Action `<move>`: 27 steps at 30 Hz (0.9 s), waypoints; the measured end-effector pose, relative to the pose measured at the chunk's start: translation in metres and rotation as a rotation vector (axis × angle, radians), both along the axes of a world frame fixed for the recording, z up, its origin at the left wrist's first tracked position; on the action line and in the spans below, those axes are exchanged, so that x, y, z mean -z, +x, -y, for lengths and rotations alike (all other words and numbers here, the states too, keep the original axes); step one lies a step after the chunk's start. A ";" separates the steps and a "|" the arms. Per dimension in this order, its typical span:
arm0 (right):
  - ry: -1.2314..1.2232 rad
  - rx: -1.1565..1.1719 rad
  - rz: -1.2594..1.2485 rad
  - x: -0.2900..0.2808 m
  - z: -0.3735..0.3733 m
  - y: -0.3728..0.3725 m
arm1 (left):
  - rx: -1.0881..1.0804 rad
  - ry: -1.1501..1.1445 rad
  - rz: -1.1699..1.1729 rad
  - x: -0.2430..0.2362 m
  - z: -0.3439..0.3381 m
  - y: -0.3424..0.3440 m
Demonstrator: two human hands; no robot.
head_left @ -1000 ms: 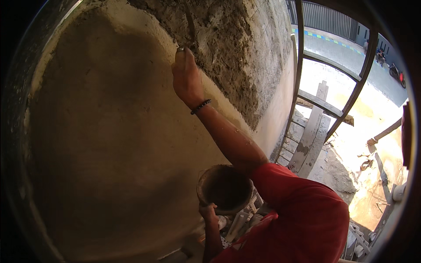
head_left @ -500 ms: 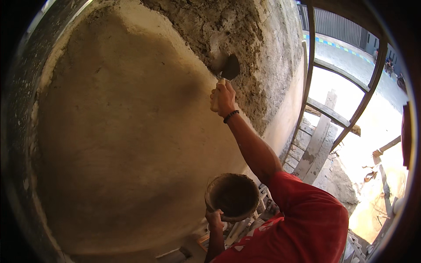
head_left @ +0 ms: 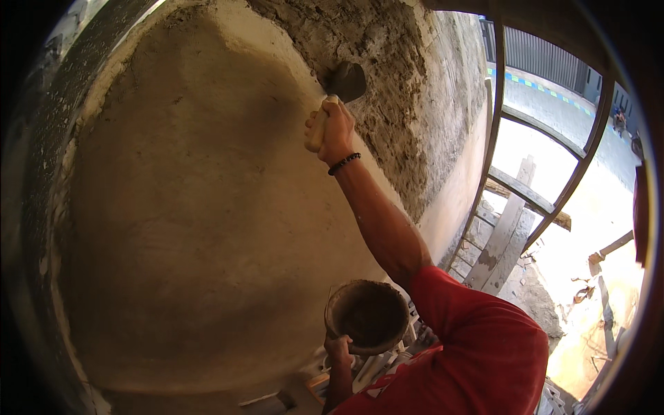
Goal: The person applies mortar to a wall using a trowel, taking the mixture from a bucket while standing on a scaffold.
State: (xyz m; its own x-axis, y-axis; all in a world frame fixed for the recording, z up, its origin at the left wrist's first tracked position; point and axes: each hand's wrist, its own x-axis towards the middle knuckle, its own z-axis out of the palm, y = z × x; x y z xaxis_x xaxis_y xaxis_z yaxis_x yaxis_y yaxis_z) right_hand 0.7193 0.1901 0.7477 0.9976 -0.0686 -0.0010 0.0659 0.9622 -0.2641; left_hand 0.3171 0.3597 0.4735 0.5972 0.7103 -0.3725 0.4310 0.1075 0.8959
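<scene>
My right hand (head_left: pixel 331 128) grips the pale handle of a trowel (head_left: pixel 347 81), whose grey blade lies against rough, damp mortar (head_left: pixel 387 97) on the wall, right at the border of a smoother plastered area (head_left: pixel 200 194). Below, my left hand (head_left: pixel 339 350) holds a round, mortar-crusted bucket (head_left: pixel 366 317) by its rim, low in front of the wall. The bucket's dark inside shows some material at the bottom, too shaded to make out.
A metal frame (head_left: pixel 586 164) stands right of the wall, with weathered planks (head_left: pixel 505 238) and rubble (head_left: pixel 532 304) below it in sunlight. Beyond are a paved street (head_left: pixel 539 93), a grey gate (head_left: pixel 539 55) and a small figure near a motorbike (head_left: pixel 619 121). Scraps lie under the bucket.
My right hand and trowel dropped to the right between one and half a second ago, then rose slightly up and left. The bucket has shifted a little right and down in view.
</scene>
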 end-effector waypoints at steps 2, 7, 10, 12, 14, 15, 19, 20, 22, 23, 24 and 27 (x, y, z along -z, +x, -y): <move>0.023 0.001 0.003 -0.011 0.000 -0.003 | 0.007 -0.008 -0.006 -0.005 0.002 0.003; 0.151 -0.059 0.022 -0.034 0.006 -0.013 | -0.059 -0.055 -0.205 0.006 -0.007 0.002; 0.253 -0.084 0.095 -0.040 0.021 -0.023 | -0.109 -0.055 -0.239 -0.010 0.009 0.008; 0.349 -0.061 0.171 -0.049 0.035 -0.036 | -0.063 0.007 -0.125 0.021 -0.006 0.001; 0.370 -0.003 0.193 -0.050 0.050 -0.048 | -0.026 0.014 -0.087 0.036 -0.011 0.001; 0.377 0.031 0.202 -0.046 0.061 -0.051 | -0.008 -0.010 -0.104 0.034 -0.009 0.001; 0.204 0.380 0.149 -0.034 0.103 -0.066 | 0.007 -0.059 -0.066 0.031 0.002 0.004; 0.111 0.503 0.147 -0.031 0.117 -0.070 | 0.024 -0.053 -0.066 0.026 0.008 0.007; -0.079 0.763 0.112 -0.020 0.141 -0.065 | 0.047 -0.041 -0.067 0.015 0.018 0.011; -0.129 0.870 0.087 -0.019 0.150 -0.064 | 0.045 -0.021 -0.075 0.020 0.016 0.011; -0.169 0.953 0.068 -0.016 0.157 -0.058 | 0.037 -0.001 -0.079 0.029 0.013 0.011; -0.285 1.131 -0.017 -0.012 0.168 -0.036 | 0.036 -0.021 -0.071 0.040 0.010 0.004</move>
State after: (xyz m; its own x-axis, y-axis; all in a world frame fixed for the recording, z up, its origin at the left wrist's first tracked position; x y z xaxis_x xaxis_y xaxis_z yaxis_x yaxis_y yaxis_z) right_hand 0.6833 0.0222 0.7594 0.3676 -0.9186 0.1451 0.8424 0.2628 -0.4704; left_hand 0.3214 0.3502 0.4338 0.5937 0.6804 -0.4297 0.4972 0.1097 0.8607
